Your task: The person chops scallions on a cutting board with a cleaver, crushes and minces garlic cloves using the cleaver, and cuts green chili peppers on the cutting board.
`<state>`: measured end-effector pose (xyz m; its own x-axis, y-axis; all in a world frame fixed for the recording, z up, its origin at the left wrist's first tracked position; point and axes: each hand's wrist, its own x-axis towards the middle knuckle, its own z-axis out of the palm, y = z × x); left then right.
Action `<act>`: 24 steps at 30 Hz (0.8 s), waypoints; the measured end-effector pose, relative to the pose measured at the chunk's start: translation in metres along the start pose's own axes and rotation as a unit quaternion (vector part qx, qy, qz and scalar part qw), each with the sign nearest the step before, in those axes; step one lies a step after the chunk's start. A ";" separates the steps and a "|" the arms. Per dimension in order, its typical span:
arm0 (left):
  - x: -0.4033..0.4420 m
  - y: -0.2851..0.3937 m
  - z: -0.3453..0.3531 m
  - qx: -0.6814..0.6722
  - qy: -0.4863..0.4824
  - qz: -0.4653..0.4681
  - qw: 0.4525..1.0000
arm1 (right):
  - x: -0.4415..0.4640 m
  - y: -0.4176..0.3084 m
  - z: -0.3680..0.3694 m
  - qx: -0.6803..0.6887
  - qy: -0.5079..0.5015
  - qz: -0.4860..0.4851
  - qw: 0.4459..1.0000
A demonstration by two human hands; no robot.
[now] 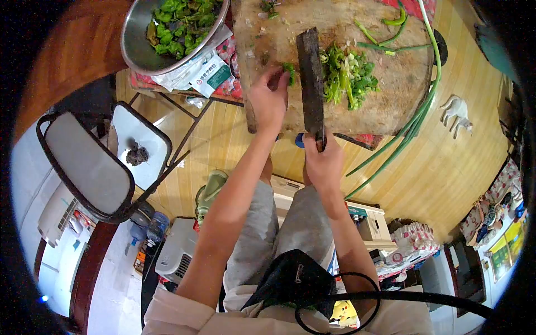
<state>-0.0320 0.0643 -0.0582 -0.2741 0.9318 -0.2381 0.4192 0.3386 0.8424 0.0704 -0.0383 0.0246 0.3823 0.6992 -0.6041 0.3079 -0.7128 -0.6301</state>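
My right hand (325, 160) is wrapped around the handle of a dark, worn cleaver (311, 72), its blade pointing away from me over a round wooden chopping board (385, 114). To the left of the blade, my left hand (270, 100) has its fingers curled, with the thumb and fingertips closed at a small green vegetable piece (288, 72). A pile of chopped greens (349, 77) lies close against the blade's right side. Long scallions (419, 114) run along the board's right side and hang over its edge. Several uncut green strips (395, 21) lie at the far right.
A metal bowl (129, 42) of green leafy pieces stands left of the board, beside a white and green packet (211, 73). On the left is a folding chair (89, 162). A white cat (456, 113) lies on the floor at right. A black cable (413, 297) crosses my lap.
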 end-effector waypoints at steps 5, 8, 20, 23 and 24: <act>0.002 0.005 0.002 -0.037 -0.011 -0.075 0.996 | -0.003 -0.010 0.007 -0.003 0.002 0.003 1.000; 0.004 0.001 0.004 -0.027 0.002 -0.022 0.999 | -0.005 -0.010 0.011 -0.032 -0.019 0.018 0.999; 0.013 0.004 0.005 0.001 -0.014 -0.037 0.999 | -0.003 -0.010 0.017 -0.024 -0.027 0.040 0.999; 0.015 0.008 0.003 0.056 -0.019 -0.033 0.998 | 0.000 -0.010 0.019 -0.019 -0.036 0.020 0.999; 0.015 0.003 0.004 0.053 -0.009 -0.016 0.998 | 0.000 -0.012 0.019 -0.045 -0.042 0.034 0.998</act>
<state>-0.0309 0.0803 -0.0610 -0.2738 0.9219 -0.2743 0.5006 0.3801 0.7778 0.0496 -0.0284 0.0230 0.3321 0.6480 -0.6854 0.3619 -0.7586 -0.5418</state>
